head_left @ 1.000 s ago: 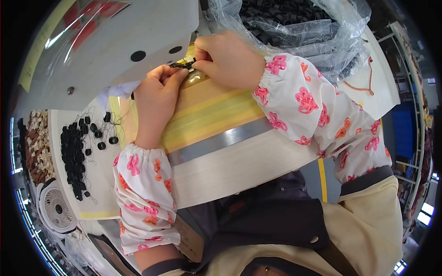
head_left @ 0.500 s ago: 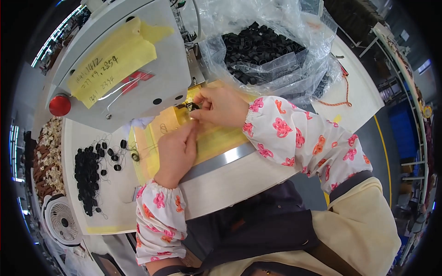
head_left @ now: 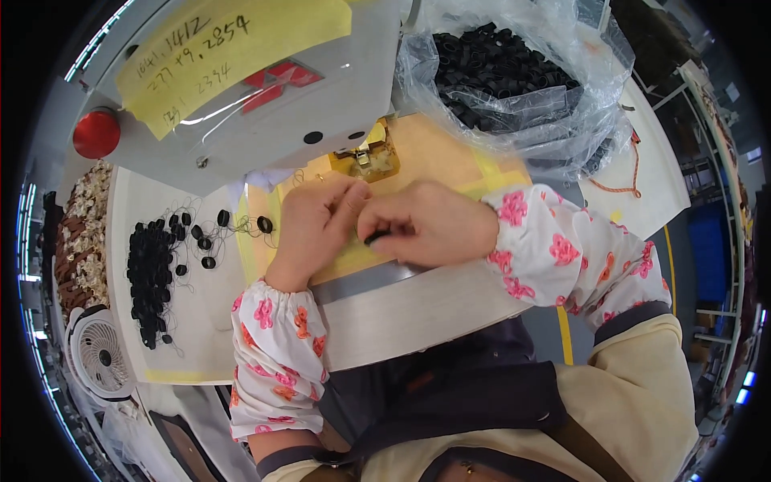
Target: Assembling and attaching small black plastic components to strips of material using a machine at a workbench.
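My right hand (head_left: 430,223) is closed around a small black elastic loop (head_left: 375,237), only part of which shows between the curled fingers. Right beside it my left hand (head_left: 315,221) has its fingers bent and pressed together, the tips meeting the right hand; anything they pinch is hidden. Both hands are over the yellow-covered work plate in front of the presser foot (head_left: 364,157) of a grey sewing machine (head_left: 241,120). To the left, a pile of black loops (head_left: 151,277) with loose threads lies on the white table, a few single loops (head_left: 209,262) beside it.
An open clear plastic bag (head_left: 598,120) full of black loops stands at the back right. An orange cord (head_left: 637,173) lies at the table's right edge. A red button (head_left: 96,134) sits on the machine's left side. A white fan (head_left: 100,353) is at the lower left.
Both hands have drawn back from the presser foot toward me, the right one carrying a black loop. One more loop now lies to the right of the pile. The view has shifted.
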The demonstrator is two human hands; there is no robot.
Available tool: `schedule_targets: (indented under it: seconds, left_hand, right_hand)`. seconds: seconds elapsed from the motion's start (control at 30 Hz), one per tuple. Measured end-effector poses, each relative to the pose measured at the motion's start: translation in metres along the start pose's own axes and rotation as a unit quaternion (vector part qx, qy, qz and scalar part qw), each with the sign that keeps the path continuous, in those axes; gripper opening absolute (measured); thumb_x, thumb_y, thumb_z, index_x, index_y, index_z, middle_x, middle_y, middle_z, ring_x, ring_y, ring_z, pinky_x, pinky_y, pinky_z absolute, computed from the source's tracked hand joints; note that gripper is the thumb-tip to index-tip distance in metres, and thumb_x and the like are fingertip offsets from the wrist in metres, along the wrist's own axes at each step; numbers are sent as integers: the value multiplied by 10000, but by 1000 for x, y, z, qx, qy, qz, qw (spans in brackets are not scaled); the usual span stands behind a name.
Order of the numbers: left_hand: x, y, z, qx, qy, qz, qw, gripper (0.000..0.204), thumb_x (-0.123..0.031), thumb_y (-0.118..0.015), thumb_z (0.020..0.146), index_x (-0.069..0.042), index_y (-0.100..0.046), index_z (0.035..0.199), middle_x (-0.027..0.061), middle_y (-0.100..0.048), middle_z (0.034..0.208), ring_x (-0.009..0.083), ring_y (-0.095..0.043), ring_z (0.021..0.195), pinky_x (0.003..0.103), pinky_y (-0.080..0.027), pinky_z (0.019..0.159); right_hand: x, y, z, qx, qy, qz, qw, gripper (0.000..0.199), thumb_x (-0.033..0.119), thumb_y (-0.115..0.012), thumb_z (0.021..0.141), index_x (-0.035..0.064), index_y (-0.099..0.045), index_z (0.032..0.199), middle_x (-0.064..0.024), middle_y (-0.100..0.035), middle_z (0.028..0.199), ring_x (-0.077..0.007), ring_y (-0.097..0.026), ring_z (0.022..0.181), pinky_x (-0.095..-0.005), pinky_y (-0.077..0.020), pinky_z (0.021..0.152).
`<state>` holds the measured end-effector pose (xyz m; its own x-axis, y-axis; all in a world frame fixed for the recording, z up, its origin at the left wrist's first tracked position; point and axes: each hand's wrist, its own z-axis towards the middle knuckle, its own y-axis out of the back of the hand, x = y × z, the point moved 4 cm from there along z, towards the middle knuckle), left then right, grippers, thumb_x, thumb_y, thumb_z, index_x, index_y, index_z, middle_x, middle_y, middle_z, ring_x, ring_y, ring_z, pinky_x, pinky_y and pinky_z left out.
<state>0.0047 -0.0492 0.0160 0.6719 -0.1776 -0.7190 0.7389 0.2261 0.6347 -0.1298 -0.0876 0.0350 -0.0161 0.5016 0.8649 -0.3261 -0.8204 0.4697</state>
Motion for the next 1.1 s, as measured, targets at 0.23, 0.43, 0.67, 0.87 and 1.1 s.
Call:
schedule_targets:
  seconds: [0.23, 0.43, 0.67, 0.87, 1.1]
  left_hand:
    - [3, 4, 3, -36, 116, 7, 993, 122, -118, -628, 744, -61, -626, 851, 46, -509, 510, 128, -476, 443, 259, -347, 443]
    - [7, 1, 7, -33, 97, 72, 992, 162, -165, -616, 748, -80, -634, 885, 37, -518, 511, 110, -484, 450, 264, -355, 450]
    - [11, 1, 19, -39, 170, 57, 983, 211, -234, -611, 750, -54, -647, 856, 13, -549, 528, 90, -492, 465, 248, -363, 469]
    - [19, -5, 15, -64, 221, -25, 973, 255, -281, -607, 763, -43, -657, 841, 4, -568, 547, 59, -480, 485, 226, -368, 490]
    - [22, 1, 19, -27, 252, 11, 967, 273, -315, -616, 763, -48, -653, 804, -17, -554, 550, 53, -466, 516, 216, -376, 522]
  right_hand:
    - [-41, 36, 29, -25, -183, 140, 973, 157, 72, -571, 799, -25, -477, 879, -77, -590, 651, -100, -532, 468, -212, -415, 400]
    - [-49, 34, 29, -105, -86, -24, 990, 150, 84, -607, 765, -12, -508, 823, -90, -580, 648, -158, -557, 526, -255, -426, 451]
    - [-47, 37, 28, -238, 54, -203, 948, 94, 56, -623, 687, 0, -563, 732, -123, -566, 662, -284, -521, 593, -346, -417, 556]
    - [-48, 37, 27, -247, 36, -191, 949, 69, 38, -605, 686, -7, -569, 724, -127, -568, 653, -281, -537, 591, -346, -425, 551]
    - [-43, 37, 28, -260, 52, -232, 936, 65, 40, -604, 686, -16, -575, 699, -139, -575, 643, -286, -545, 587, -340, -433, 543]
